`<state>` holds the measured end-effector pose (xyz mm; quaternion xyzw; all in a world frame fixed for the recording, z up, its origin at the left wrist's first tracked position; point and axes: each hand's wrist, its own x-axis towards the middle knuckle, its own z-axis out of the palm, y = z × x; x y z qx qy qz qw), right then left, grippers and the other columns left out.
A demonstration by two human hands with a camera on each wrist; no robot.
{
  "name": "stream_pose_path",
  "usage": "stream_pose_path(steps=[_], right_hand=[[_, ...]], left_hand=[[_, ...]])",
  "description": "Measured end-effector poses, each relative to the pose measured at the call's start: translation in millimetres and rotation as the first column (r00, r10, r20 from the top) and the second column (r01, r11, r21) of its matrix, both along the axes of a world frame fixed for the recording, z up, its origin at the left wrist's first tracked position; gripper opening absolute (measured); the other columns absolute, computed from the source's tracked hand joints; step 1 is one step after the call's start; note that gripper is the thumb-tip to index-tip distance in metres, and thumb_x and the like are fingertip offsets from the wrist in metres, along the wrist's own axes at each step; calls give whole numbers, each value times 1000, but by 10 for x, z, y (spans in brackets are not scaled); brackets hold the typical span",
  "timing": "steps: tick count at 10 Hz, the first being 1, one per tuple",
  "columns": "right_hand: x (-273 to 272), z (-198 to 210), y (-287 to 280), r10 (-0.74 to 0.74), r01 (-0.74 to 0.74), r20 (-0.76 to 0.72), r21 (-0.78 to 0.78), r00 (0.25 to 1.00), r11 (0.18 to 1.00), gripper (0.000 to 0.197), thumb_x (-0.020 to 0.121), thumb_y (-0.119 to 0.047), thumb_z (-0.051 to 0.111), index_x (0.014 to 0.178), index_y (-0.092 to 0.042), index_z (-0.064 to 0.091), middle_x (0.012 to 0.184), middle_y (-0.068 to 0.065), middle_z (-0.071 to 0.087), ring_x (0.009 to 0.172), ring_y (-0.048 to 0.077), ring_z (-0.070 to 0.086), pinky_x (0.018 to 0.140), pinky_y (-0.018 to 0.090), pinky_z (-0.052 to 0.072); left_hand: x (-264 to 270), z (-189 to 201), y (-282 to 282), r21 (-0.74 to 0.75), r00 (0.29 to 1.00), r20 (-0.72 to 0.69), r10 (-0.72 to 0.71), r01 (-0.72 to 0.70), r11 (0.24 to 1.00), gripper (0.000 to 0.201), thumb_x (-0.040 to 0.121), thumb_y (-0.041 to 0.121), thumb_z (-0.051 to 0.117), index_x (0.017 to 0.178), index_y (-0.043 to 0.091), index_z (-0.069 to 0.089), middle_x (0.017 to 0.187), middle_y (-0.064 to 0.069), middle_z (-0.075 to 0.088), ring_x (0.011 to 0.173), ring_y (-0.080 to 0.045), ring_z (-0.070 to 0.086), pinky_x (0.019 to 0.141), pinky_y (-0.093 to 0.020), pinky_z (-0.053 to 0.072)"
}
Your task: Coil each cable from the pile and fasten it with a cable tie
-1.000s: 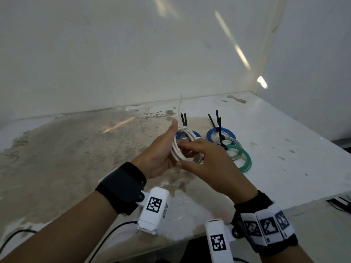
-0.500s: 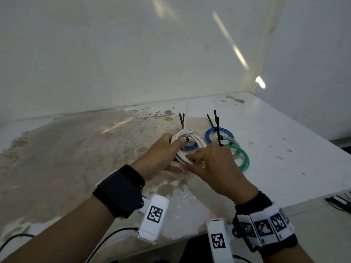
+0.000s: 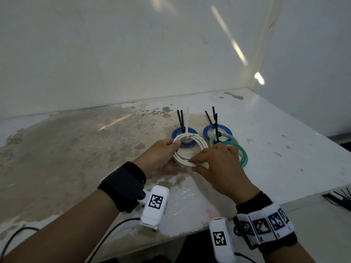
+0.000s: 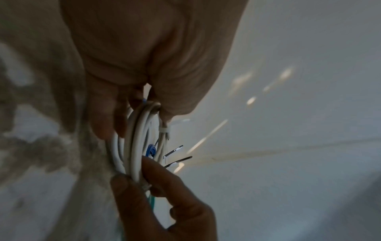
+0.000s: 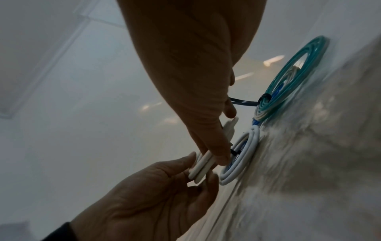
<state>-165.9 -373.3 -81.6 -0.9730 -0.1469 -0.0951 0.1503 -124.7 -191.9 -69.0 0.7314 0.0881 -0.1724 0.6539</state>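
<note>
A white cable coil (image 3: 201, 144) with a white cable tie (image 3: 187, 118) standing up from its far side is held just above the table. My left hand (image 3: 173, 149) pinches its left side between thumb and fingers. My right hand (image 3: 195, 164) pinches its near right side. The left wrist view shows the white coil (image 4: 136, 146) edge-on with the tie's band (image 4: 164, 130) round it. In the right wrist view the white coil (image 5: 241, 159) hangs close to the tabletop. The coil overlaps a blue coil (image 3: 190, 144) lying behind it.
Tied coils lie on the stained white table (image 3: 76, 149): a second blue coil (image 3: 207, 130), a pale coil (image 3: 230, 138) and a green coil (image 3: 242, 154), each with black tie tails. Walls close in behind and on the right. The table's front edge runs below my wrists.
Both hands have carried the white coil forward and down, from upright in front of me to nearly flat, next to the tied coils.
</note>
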Motion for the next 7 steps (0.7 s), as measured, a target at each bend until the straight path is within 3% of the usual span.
stream_pose_path(steps=[1,2,4,5,6,7], right_hand=[[7,-19,-28,-18,17,-22,-55,1000,998,30,91,-51,64,121,-48,68,122,-17,69,114,16,52,97,40,30],[27,-68,-39,-15,10,-70,-76,997,997,28,92,-49,64,119,-47,69,125,-16,67,116,16,53,98,41,33],[49,-101,-42,2,-7,-140,-32,990,999,32,86,-50,69,118,-44,70,126,-17,65,120,15,53,102,41,33],[65,-95,-66,2,8,-158,58,987,998,32,87,-51,68,118,-43,70,126,-16,65,121,14,54,105,43,34],[76,-62,-90,3,32,-176,191,984,981,29,89,-49,67,116,-40,71,120,-14,66,116,12,57,105,48,40],[49,-37,-64,1,46,-189,241,982,969,29,91,-46,66,118,-37,71,119,-12,68,112,11,59,102,44,45]], left_hand=[[-3,-16,3,223,995,75,-59,41,974,30,101,33,55,122,12,59,91,-7,70,75,-19,66,63,-28,59],[-33,-38,-1,315,990,95,-103,68,947,27,98,25,60,123,16,53,95,-8,67,76,-18,63,65,-31,58],[-40,-96,53,339,989,99,-114,75,938,36,97,26,63,129,14,52,101,-6,66,82,-19,66,75,-39,60],[-75,-69,87,359,990,91,-110,70,931,35,96,30,63,126,15,53,97,-2,65,79,-16,64,66,-26,59],[-158,15,207,403,989,105,-101,51,914,30,97,38,59,120,19,57,97,1,66,84,-16,67,67,-23,58],[-223,42,318,403,990,106,-90,40,914,29,98,40,57,119,21,60,104,0,67,93,-18,70,77,-33,61]])
